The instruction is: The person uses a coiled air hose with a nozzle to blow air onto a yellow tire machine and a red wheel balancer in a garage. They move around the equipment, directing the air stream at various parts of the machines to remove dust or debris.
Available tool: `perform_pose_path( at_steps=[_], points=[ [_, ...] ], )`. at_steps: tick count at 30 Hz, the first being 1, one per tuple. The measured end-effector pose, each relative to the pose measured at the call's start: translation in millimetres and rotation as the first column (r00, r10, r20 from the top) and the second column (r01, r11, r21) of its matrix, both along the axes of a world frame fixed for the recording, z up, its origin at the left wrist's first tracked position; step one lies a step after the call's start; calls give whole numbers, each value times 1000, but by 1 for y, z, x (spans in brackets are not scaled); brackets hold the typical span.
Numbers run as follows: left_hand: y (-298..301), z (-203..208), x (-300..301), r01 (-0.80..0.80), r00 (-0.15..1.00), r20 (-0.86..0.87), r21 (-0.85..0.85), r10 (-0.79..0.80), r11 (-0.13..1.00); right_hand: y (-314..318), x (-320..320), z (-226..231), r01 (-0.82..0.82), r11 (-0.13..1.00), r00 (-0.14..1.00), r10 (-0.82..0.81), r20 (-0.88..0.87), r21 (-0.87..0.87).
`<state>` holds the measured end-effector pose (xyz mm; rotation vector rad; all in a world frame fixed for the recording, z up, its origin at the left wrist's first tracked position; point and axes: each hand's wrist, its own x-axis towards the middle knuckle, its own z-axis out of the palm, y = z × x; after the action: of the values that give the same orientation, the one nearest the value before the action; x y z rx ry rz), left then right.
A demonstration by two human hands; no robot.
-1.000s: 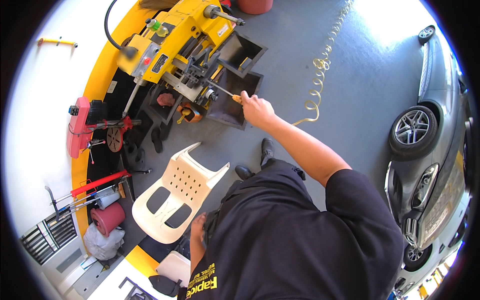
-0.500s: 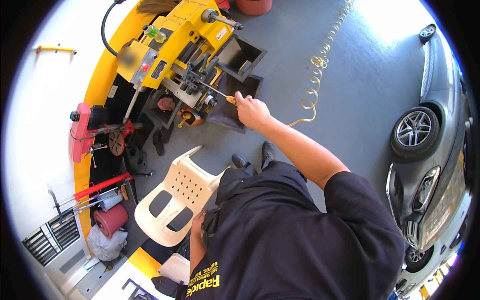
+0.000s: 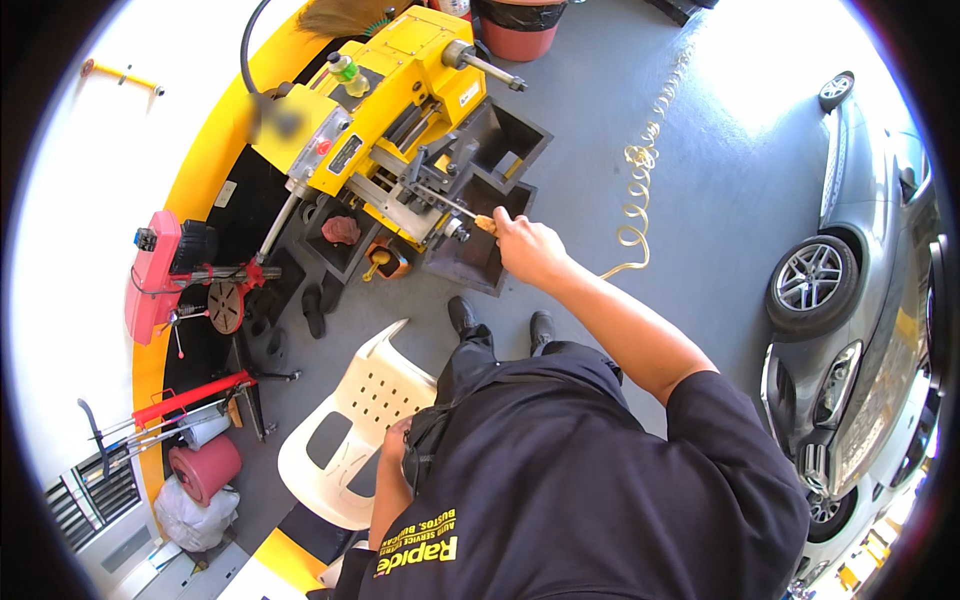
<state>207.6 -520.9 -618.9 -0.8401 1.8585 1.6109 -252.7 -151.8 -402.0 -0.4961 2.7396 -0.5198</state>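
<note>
My right hand [image 3: 530, 247] is closed round the yellow-orange handle of a screwdriver [image 3: 485, 223]. Its thin metal shank reaches up and left to the dark tool holder [image 3: 418, 190] of a yellow lathe-type machine [image 3: 405, 75]; whether the tip touches is too small to tell. My left hand [image 3: 396, 438] hangs low by my hip, next to a cream plastic chair [image 3: 375, 385]. Its fingers are mostly hidden. Beneath the holder are dark metal trays [image 3: 475, 265], and a bottle with a green label [image 3: 348, 74] stands on top of the machine.
A yellow coiled air hose [image 3: 636, 200] lies on the grey floor at right, beside a parked grey car [image 3: 850, 300]. Along the left wall are a red drill press [image 3: 155, 280], a red jack [image 3: 195, 398] and a reddish bucket [image 3: 205, 470]. Another red bin [image 3: 520, 38] stands behind the machine.
The view has shifted, so the machine and chair sit lower and farther right. My right hand still grips the screwdriver at the tool holder; my left hand stays by my hip.
</note>
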Motion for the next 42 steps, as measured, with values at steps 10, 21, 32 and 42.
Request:
perform_pose_path(
  at_steps=[10,21,32,42],
  points=[
    [-91,51,-122,-246,922,307,-6,235,969,-60,-16,38,-22,978,997,7,73,205],
    [-131,23,-126,-208,905,389,55,171,977,-126,-26,68,-39,944,998,22,55,327],
    [-132,1,-106,-305,946,145,87,291,948,-172,-16,66,-207,910,975,224,-5,360],
    [-134,14,-114,-426,887,245,102,392,899,-179,-32,93,-183,906,983,167,75,382]
  ],
)
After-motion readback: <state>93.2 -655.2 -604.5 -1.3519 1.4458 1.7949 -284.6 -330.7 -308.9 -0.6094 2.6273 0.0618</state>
